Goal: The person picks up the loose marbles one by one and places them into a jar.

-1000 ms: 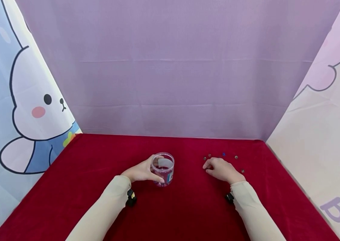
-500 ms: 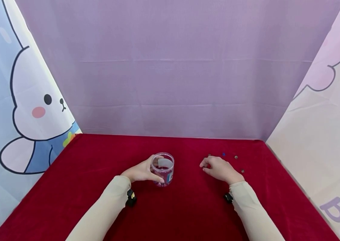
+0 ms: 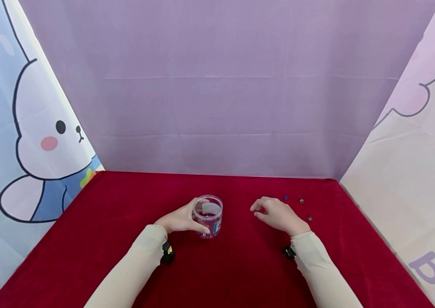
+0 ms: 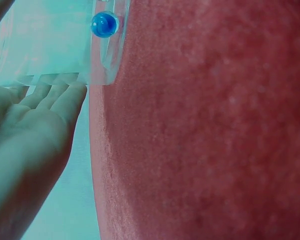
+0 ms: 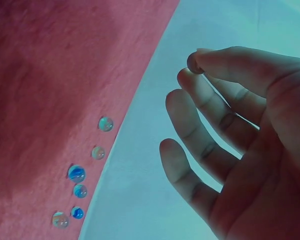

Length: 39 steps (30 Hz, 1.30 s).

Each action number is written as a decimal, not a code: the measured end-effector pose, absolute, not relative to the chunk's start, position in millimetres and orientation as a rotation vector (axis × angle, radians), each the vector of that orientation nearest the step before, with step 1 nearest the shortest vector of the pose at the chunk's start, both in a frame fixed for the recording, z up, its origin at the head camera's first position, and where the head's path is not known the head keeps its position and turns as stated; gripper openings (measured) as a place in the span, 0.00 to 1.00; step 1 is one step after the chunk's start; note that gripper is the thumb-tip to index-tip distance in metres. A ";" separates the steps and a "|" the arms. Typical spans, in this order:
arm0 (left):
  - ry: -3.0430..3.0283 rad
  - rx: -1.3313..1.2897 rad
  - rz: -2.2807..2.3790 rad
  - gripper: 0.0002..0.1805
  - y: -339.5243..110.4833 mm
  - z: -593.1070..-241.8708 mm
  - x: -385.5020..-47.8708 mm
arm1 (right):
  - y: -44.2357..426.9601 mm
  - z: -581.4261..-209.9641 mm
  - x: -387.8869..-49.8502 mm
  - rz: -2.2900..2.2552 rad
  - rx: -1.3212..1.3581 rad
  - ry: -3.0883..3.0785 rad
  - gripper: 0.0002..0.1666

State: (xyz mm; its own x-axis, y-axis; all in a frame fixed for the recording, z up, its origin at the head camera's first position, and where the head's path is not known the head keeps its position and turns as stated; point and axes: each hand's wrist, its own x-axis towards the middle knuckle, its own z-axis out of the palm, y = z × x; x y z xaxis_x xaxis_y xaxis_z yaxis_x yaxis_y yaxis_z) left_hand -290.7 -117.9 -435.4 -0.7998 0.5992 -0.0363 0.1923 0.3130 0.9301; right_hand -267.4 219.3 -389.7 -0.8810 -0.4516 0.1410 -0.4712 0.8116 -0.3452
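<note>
My left hand (image 3: 181, 217) grips a clear plastic jar (image 3: 217, 221) from its left side, thumb in front and fingers behind. The jar stands open at the top, with a label on its side. In the left wrist view a blue marble (image 4: 105, 24) shows at the jar's bottom end. Right of the jar, my right hand (image 3: 277, 214) hovers over the cloth. Its thumb and a fingertip pinch a small dark-looking marble (image 5: 192, 63); the other fingers are spread and slightly bent. Several glass marbles lie on the cloth, among them a blue-streaked one (image 5: 76, 173).
Red cloth (image 3: 225, 273) covers the table. A lilac curtain (image 3: 217, 94) rises behind its far edge, with printed panels at both sides. A blue marble (image 3: 285, 197) and two darker ones lie beyond and right of my right hand.
My right hand has moved left and slightly away from me, towards the jar, passing over and hiding the nearer marbles in the head view. My left hand and the jar have stayed still.
</note>
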 end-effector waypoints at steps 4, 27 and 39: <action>2.213 0.691 1.489 0.51 -118.1 -435.7 -290.7 | 215.5 -388.3 -266.7 0.588 0.767 -2.916 0.09; 2.215 0.700 1.479 0.51 -117.1 -436.9 -291.5 | 195.1 -380.7 -261.6 0.610 0.889 -2.726 0.12; 2.220 0.692 1.476 0.51 -116.2 -438.3 -292.8 | 184.1 -381.6 -263.6 0.669 0.924 -2.658 0.12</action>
